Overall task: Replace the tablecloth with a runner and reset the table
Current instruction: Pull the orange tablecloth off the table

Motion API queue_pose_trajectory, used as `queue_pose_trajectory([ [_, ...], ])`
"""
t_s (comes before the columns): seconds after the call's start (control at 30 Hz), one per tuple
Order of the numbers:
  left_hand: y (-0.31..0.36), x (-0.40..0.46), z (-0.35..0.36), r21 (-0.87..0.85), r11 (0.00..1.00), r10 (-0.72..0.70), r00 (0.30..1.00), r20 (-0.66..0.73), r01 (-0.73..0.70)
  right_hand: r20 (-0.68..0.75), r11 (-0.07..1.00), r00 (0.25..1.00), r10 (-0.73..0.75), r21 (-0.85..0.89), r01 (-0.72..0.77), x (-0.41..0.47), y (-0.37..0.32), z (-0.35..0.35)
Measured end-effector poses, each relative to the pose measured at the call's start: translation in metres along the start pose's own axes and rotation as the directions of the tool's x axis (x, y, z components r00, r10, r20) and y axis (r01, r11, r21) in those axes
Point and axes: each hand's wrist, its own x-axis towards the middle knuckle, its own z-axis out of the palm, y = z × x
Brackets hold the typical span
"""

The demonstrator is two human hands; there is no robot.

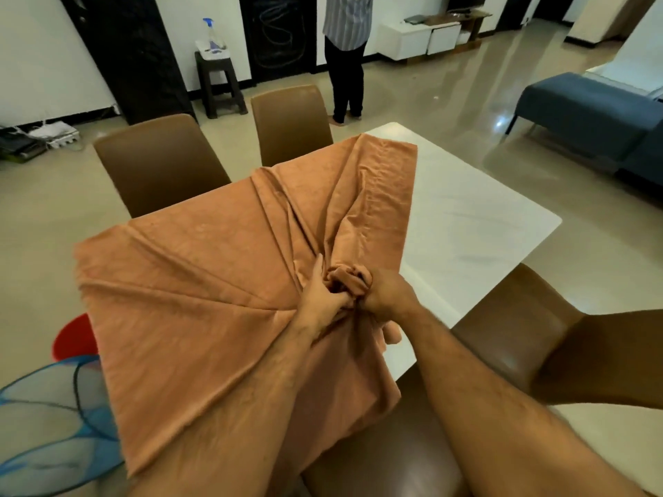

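Note:
An orange-brown tablecloth (201, 281) lies crumpled over the left part of a white table (477, 217), with folds running toward one bunched knot of cloth near the table's near edge. My left hand (323, 299) grips that bunch from the left, fingers curled into the fabric. My right hand (385, 297) grips the same bunch from the right as a closed fist. The right half of the white tabletop is uncovered. No runner is in view.
Brown chairs stand around the table: two at the far left (158, 163) (290, 123), one at the right (531, 338) and one below my arms. A person (346, 55) stands beyond the table. A blue mesh cover (46, 425) and a red object (73, 338) are at the lower left.

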Motion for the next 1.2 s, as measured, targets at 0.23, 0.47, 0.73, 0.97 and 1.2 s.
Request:
queue_pose_trajectory([
  [0.23,-0.08,-0.025,-0.071,0.711,0.699,-0.124,0.992,0.027,0.068,-0.036,0.993,0.994,0.106,0.052,-0.104,0.009,0.005,-0.001],
  [0.47,-0.053,-0.016,-0.063,0.743,0.654,-0.042,0.987,-0.156,0.145,0.067,0.991,0.996,-0.059,0.123,0.051,0.007,-0.022,-0.012],
  [0.73,0.028,0.012,-0.055,0.425,0.904,0.176,0.953,-0.247,-0.057,0.123,0.91,0.936,-0.329,0.305,0.28,0.008,-0.062,-0.031],
  [0.97,0.033,0.015,-0.053,0.162,0.982,0.121,0.982,-0.146,-0.097,0.068,0.917,0.96,-0.273,0.32,0.238,0.006,-0.07,-0.002],
  [1.2,-0.012,0.007,-0.099,0.284,0.956,0.144,0.958,-0.247,-0.07,0.078,0.979,0.99,-0.12,0.172,0.106,0.011,-0.062,-0.007],
])
